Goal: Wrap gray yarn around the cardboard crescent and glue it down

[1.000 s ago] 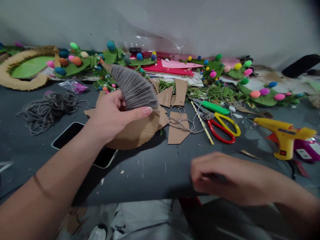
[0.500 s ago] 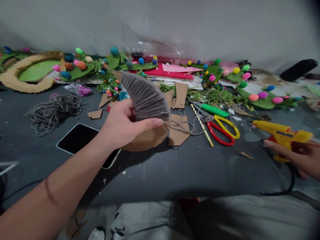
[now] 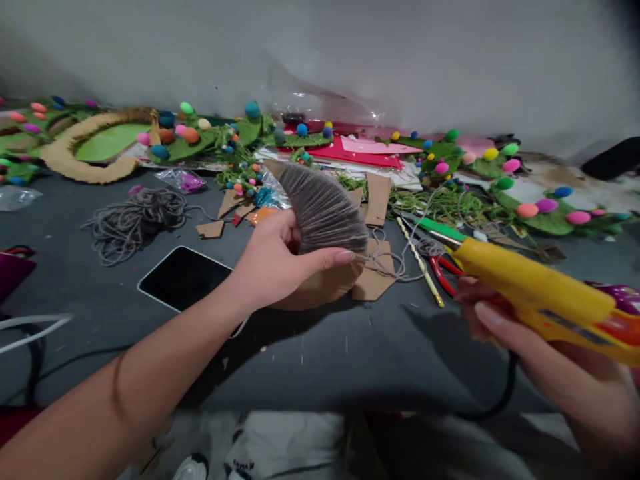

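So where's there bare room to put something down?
The dark grey table is nearly bare in front, between left forearm and right hand. Smaller patch: between tangled grey cord, black-screened phone and white cable. Crowded: the back, with green leafy garlands, and around the red-handled scissors.

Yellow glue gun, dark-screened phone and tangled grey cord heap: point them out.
Yellow glue gun [image 3: 537, 283]: head view, on its body.
Dark-screened phone [image 3: 183, 277]: head view, on its screen.
Tangled grey cord heap [image 3: 143, 217]: head view, on its middle.

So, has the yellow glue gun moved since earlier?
Yes, leftward: the right hand now holds the glue gun, its nozzle much closer to the green handle.
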### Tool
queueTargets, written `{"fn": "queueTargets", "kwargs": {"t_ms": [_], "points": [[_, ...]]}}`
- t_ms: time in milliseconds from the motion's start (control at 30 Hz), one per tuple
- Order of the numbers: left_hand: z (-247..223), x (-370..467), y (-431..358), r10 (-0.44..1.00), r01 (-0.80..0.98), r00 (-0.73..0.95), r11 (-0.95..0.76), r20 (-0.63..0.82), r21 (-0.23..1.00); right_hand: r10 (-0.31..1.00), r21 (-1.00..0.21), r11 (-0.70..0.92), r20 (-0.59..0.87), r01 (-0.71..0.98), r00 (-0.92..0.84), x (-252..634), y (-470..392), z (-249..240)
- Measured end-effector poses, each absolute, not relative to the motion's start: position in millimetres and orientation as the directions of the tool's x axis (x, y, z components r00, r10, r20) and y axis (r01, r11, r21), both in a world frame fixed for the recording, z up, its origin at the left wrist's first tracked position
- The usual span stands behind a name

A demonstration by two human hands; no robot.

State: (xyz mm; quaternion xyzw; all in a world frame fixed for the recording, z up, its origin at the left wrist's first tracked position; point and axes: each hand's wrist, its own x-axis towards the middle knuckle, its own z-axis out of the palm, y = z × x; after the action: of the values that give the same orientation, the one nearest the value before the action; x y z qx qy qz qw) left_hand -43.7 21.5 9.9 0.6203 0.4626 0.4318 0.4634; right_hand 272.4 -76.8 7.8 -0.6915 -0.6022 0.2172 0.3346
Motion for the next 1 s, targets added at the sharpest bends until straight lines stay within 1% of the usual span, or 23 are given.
{"fn": "queueTargets", "kwargs": {"t_ms": [133, 233, 367, 467, 667, 800, 1000], "points": [[10, -42, 20, 0.974, 0.159, 0.211, -0.113, 0.078, 0.981, 0.990, -0.667, 0.131, 0.124, 0.733, -0.064, 239, -71, 10], [8, -40, 19, 0.967, 0.117, 0.251, -0.077, 0.046, 0.990, 0.974, -0.670, 0.221, 0.121, 0.708, -0.190, 235, -64, 8], [6, -38, 18, 0.948, 0.065, 0.318, -0.044, 0.021, 0.997, 0.959, -0.668, 0.281, 0.175, 0.689, -0.222, 229, -61, 8], [5, -37, 18, 0.939, 0.050, 0.345, -0.028, 0.008, 0.998, 0.948, -0.664, 0.314, 0.185, 0.679, -0.258, 225, -61, 9], [5, -38, 19, 0.938, 0.087, 0.346, -0.013, -0.018, 0.996, 0.950, -0.658, 0.295, 0.129, 0.692, -0.283, 225, -60, 8], [6, -37, 18, 0.941, 0.113, 0.338, -0.016, -0.023, 0.993, 0.948, -0.665, 0.297, 0.121, 0.685, -0.294, 225, -59, 6], [7, -37, 18, 0.941, 0.118, 0.337, -0.009, -0.032, 0.993, 0.957, -0.685, 0.261, 0.094, 0.680, -0.273, 226, -61, 6]]}}
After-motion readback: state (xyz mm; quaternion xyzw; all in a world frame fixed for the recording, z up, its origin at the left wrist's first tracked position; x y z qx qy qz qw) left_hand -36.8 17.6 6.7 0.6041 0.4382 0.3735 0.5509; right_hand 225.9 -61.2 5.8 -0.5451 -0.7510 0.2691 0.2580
